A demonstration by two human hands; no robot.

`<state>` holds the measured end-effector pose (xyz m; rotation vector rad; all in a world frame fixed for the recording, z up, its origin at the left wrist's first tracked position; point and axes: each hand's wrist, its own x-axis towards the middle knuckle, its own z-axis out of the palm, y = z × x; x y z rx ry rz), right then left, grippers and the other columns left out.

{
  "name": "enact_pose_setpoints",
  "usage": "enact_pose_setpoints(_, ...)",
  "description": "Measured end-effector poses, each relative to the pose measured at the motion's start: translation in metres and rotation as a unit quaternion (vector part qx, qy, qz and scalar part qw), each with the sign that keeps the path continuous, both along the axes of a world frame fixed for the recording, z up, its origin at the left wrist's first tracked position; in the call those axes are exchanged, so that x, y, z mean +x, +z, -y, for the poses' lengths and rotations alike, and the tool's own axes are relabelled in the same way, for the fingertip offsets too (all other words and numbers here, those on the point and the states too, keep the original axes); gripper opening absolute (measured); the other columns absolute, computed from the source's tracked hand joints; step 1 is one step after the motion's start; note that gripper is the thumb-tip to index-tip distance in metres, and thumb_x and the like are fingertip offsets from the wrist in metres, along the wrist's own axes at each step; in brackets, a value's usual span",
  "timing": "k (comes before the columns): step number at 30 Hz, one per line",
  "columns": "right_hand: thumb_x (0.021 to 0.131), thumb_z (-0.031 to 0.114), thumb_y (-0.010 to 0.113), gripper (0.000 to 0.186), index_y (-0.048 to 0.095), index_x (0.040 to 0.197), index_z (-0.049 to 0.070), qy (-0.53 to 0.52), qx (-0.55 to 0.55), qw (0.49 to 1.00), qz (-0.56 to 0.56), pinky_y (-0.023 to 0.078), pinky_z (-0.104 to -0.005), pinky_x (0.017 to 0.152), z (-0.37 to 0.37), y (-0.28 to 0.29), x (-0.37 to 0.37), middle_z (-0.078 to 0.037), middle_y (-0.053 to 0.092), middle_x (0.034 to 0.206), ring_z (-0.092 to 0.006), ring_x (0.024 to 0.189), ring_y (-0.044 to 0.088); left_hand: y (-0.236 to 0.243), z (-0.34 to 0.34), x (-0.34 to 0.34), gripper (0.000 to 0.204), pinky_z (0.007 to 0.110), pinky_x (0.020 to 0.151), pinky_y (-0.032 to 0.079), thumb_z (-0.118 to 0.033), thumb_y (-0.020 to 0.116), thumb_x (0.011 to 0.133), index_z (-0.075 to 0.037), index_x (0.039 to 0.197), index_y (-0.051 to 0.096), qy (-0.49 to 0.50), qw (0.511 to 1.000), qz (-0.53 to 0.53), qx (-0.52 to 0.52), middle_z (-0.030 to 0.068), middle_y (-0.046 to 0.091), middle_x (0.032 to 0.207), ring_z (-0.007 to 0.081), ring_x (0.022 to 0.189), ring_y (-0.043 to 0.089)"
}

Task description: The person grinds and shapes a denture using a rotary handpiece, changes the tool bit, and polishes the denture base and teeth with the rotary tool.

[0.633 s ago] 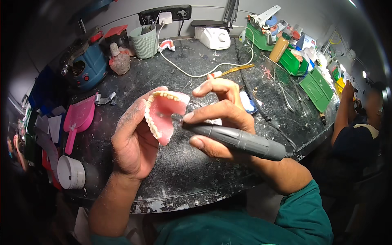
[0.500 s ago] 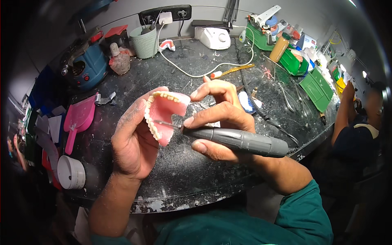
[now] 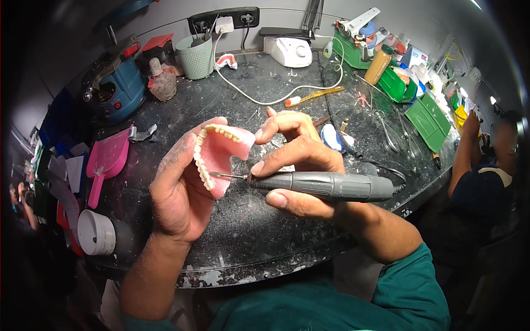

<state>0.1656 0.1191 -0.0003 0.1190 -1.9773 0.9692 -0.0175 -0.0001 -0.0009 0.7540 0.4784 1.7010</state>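
My left hand (image 3: 182, 198) grips a pink denture (image 3: 218, 157) with a curved row of cream teeth, held upright above the dark worktable (image 3: 237, 243). My right hand (image 3: 303, 154) is closed on a dark grey rotary handpiece (image 3: 328, 186), lying roughly level. Its thin metal bur (image 3: 232, 176) points left and reaches the lower part of the denture, beside the inner side of the teeth. The upper fingers of my right hand are curled near the denture's right edge. A black coiled cord (image 3: 395, 168) runs from the handpiece's back end.
Behind stand a blue machine (image 3: 118, 94), mesh cup (image 3: 194, 58), dental model (image 3: 226, 62) and white control box (image 3: 287, 52). A pink dustpan (image 3: 107, 160) and white tub (image 3: 96, 233) lie left. Green bins (image 3: 400, 83), tools (image 3: 408, 138) and another person (image 3: 475, 171) are right.
The handpiece has tilted nearer level, its front moving left so the bur reaches the lower denture. My right fingers shifted with it. The denture has turned slightly.
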Motion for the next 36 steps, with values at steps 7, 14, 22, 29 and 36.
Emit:
enact_pose_setpoints(7,0.077,0.016,0.076,0.032,0.065,0.105,0.006,0.063,0.020,0.997,0.034,0.019,-0.0511,0.116,-0.006,-0.002,0.000,-0.012,0.056,0.117,-0.0252,0.118,0.048,0.003,-0.001,0.007,0.045,0.027,0.085,0.051,-0.025,0.043,0.099,0.007,0.130,0.051,0.072,0.996,-0.033,-0.041,0.0164,0.065,0.117,0.0185,0.105,0.064)
enact_pose_setpoints(14,0.077,0.017,0.078,0.029,0.069,0.103,0.007,0.063,0.000,0.998,0.005,0.034,-0.0393,0.100,-0.005,-0.001,-0.002,-0.011,0.061,0.108,-0.0248,0.109,0.052,0.002,-0.001,0.004,0.045,0.028,0.087,0.051,-0.026,0.042,0.100,0.006,0.130,0.051,0.060,0.997,-0.025,-0.032,0.0166,0.065,0.116,0.0183,0.104,0.064)
enact_pose_setpoints(22,0.079,0.016,0.076,0.027,0.069,0.103,0.006,0.086,-0.020,0.996,0.003,0.035,-0.0397,0.099,-0.005,-0.001,-0.001,-0.011,0.061,0.108,-0.0249,0.111,0.052,-0.001,-0.002,0.000,0.043,0.031,0.085,0.057,-0.022,0.042,0.102,0.006,0.134,0.047,0.011,1.000,-0.015,-0.010,0.0149,0.064,0.117,0.0185,0.104,0.065)
enact_pose_setpoints(29,0.081,0.015,0.075,0.026,0.067,0.104,0.006,0.095,-0.033,0.995,0.007,0.035,-0.0393,0.101,-0.005,-0.002,-0.001,-0.011,0.060,0.109,-0.0244,0.111,0.052,-0.003,-0.002,-0.002,0.042,0.031,0.084,0.057,-0.023,0.042,0.102,0.006,0.133,0.047,0.009,1.000,-0.008,-0.002,0.0152,0.064,0.115,0.0184,0.103,0.065)
enact_pose_setpoints(36,0.082,0.014,0.074,0.025,0.066,0.105,0.005,0.090,-0.063,0.994,0.008,0.036,-0.0386,0.101,-0.004,-0.001,0.000,-0.011,0.060,0.109,-0.0234,0.111,0.052,0.001,-0.002,0.005,0.043,0.031,0.083,0.057,-0.023,0.042,0.102,0.006,0.133,0.047,0.046,0.999,-0.005,-0.027,0.0156,0.064,0.115,0.0185,0.100,0.067)
